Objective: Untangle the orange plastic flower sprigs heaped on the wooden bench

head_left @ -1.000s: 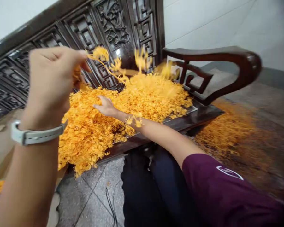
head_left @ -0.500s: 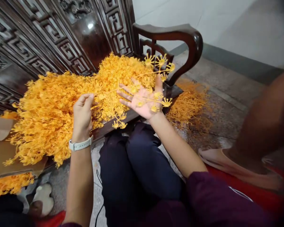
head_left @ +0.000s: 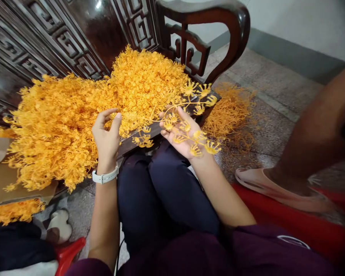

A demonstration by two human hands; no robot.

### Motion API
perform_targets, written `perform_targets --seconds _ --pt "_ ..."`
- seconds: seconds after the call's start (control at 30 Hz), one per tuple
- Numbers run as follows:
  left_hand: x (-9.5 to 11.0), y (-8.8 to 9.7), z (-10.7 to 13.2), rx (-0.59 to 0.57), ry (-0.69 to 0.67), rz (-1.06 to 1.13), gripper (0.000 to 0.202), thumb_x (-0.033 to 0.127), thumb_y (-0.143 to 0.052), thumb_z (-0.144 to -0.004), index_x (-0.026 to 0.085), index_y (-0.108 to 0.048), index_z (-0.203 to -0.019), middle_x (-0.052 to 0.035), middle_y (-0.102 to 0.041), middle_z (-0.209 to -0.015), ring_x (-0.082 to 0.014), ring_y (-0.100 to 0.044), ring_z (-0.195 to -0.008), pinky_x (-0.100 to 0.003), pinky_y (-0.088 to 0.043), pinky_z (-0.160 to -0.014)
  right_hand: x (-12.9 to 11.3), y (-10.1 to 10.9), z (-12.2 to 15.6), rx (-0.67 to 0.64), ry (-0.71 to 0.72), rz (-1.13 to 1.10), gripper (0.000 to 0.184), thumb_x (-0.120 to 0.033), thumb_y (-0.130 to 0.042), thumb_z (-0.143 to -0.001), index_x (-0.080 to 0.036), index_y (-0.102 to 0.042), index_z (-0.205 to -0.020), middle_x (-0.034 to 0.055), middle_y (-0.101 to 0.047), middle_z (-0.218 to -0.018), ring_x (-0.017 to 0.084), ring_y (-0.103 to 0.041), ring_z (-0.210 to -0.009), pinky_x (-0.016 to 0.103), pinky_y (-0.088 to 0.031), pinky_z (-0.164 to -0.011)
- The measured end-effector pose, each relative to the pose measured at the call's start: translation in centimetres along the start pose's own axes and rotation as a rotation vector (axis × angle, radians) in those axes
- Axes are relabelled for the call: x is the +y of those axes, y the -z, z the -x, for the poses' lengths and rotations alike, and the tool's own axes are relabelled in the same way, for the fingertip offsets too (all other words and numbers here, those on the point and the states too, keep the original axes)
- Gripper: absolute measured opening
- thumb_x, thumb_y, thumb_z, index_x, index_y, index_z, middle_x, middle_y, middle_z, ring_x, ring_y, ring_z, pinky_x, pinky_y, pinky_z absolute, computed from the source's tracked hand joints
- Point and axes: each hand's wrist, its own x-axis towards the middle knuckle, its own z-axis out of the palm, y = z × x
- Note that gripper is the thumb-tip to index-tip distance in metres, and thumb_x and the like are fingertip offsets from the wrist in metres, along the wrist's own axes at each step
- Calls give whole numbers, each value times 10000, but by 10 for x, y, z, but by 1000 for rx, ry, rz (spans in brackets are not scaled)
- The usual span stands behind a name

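A yellow plastic-looking flower sprig with branching stems and several claw-like heads rests across my right hand. That hand is palm up, its thumb and curled fingers around the stem. To the left, my left hand is raised with thumb and fingers apart, holding nothing; a pale watch strap circles the wrist. Behind both hands, a big heap of similar yellow sprigs covers the dark wooden bench seat. A small cluster of yellow heads hangs between my hands, and its connection to the sprig is unclear.
The bench has a carved back and a curved armrest. Orange stems are piled on the floor at right. A cardboard box stands at left. Another person's sandaled foot is near red plastic.
My left hand has opened its pinch and let go of the stem. My right hand's spread fingers have curled around the sprig. The view has tilted down a little.
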Motion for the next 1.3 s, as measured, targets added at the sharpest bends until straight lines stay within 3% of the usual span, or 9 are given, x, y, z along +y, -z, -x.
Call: perform_targets --seconds 0.2,0.33,0.43,0.5,0.57,0.7,0.93,1.17,1.3 --pt "6 36 -7 250 60 283 131 252 -638 -922 202 -738 -990 -20 -718 -970 -155 -680 -828 -350 -476 -705 5 -2 10 61 8 18 301 -487 -510 -1058 -280 -712 -1139 2 -768 -1038 129 -735 -803 250 -631 -683" --pt "22 52 1 335 35 222 122 162 -596 -912 172 -718 -922 0 -708 -846 -155 -713 -806 -335 -457 -706 9 -5 20 78 63 119 383 -534 -533 -1042 -243 -701 -1225 30 -768 -1013 149 -743 -810 270 -639 -706" --pt "48 39 25 -59 -66 145 119 199 -672 -926 180 -742 -1020 -41 -751 -972 -185 -717 -950 -340 -521 -846 17 -15 25 32 15 169 479 -560 -520 -1041 -190 -691 -1291 74 -769 -1042 198 -761 -910 303 -645 -755" --pt "62 24 41 -449 -41 150 288 280 -730 -928 208 -705 -1205 -75 -742 -1142 -212 -705 -1059 -343 -539 -907 22 -23 27 6 -11 208 539 -588 -506 -1037 -177 -675 -1342 97 -766 -1089 237 -756 -1013 347 -646 -827" --pt "67 11 52 -648 32 182 510 322 -787 -893 242 -612 -1366 -78 -727 -1142 -228 -708 -1036 -344 -549 -893 25 -29 28 16 -7 247 578 -624 -509 -1022 -178 -677 -1349 104 -761 -1119 248 -744 -1050 368 -638 -874" --pt "56 3 62 -653 124 168 665 341 -850 -837 235 -553 -1423 9 -633 -799 -187 -642 -719 -315 -503 -729 25 -28 29 109 5 404 641 -734 -543 -955 -178 -748 -1200 92 -760 -1020 232 -738 -956 334 -624 -800" --pt "46 18 65 -604 47 -22 347 449 -813 -867 226 -702 -1108 92 -345 -575 -115 -348 -509 -270 -267 -526 25 -8 20 272 128 540 631 -785 -610 -886 -175 -703 -753 34 -605 -654 149 -619 -643 270 -506 -604" --pt "39 28 80 -587 40 -138 271 448 -653 -971 241 -779 -850 23 -582 -553 -144 -505 -471 -266 -322 -479 30 25 13 254 223 879 687 -778 -590 -903 -194 -474 -561 -28 -406 -501 100 -365 -503 265 -292 -513" --pt "32 30 98 -578 -72 -245 295 395 -599 -993 253 -749 -781 -4 -672 -609 -165 -624 -520 -250 -413 -539 19 73 -6 570 370 1026 756 -938 -465 -814 -237 -346 -557 -38 -321 -499 116 -298 -516 286 -261 -502"
